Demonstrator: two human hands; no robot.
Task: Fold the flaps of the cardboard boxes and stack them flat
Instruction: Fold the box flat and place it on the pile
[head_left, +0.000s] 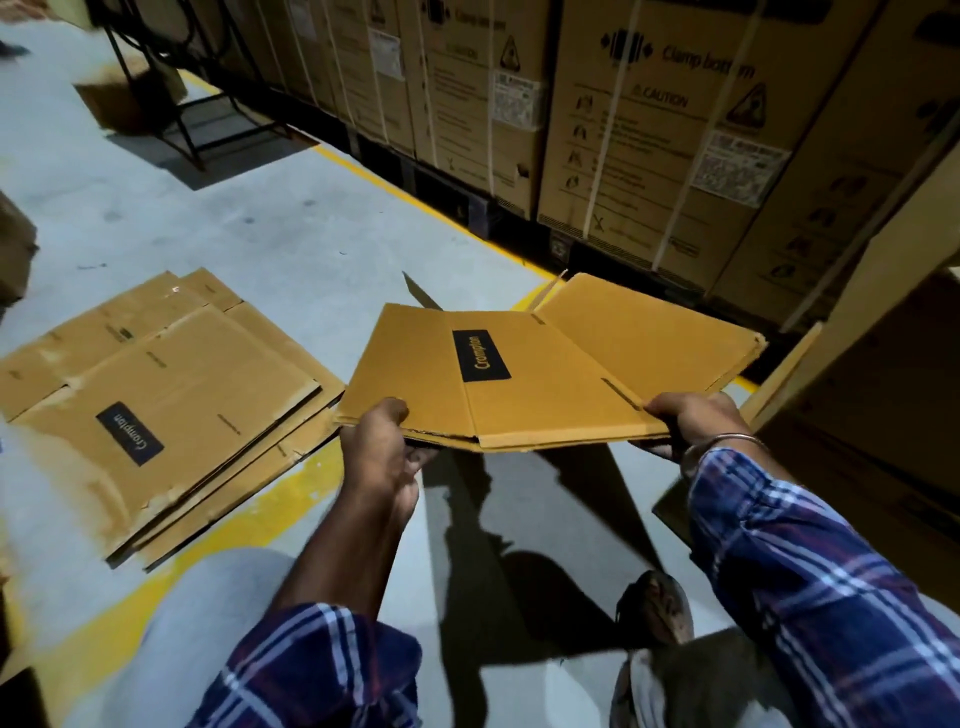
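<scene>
A flattened brown cardboard box with a dark label is held in the air above the grey floor, roughly level. My left hand grips its near left edge, thumb on top and fingers underneath. My right hand pinches its near right edge the same way. One flap at the far right stands out past the box body. On the floor to the left lies a stack of flattened boxes of the same kind, the top one showing its dark label.
A wall of tall strapped cartons on dark pallets runs along the back behind a yellow floor line. More cardboard stands at the right. A black metal frame is at the far left. My foot shows below the held box.
</scene>
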